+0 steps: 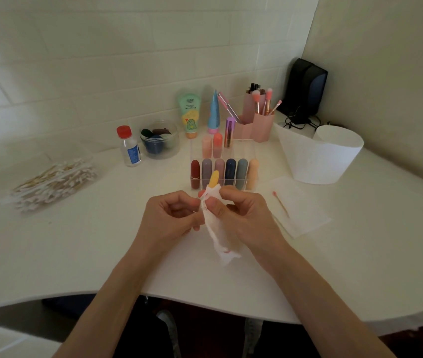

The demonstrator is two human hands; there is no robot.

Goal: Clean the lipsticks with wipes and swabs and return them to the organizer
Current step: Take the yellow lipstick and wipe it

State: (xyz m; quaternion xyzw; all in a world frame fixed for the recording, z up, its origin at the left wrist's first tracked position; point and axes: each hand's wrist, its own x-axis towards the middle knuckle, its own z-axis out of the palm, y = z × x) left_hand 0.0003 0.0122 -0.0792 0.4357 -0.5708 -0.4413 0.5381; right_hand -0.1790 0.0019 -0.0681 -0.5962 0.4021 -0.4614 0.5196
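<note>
Now I see the left hand and right hand both pinching the stained wipe, seemingly wrapped round a yellow lipstick, just near of the organizer.

The left hand and right hand are bare, with short, plain thumbnails. Behind each hand the left forearm and right forearm are uncovered all the way to the lower edge of the view; no sleeve reaches into it. Below the hands, between the forearms, lies dark clothing in shadow. Within it sit two grey shapes with paler tips, possibly footwear, too blurred to be sure.
</note>
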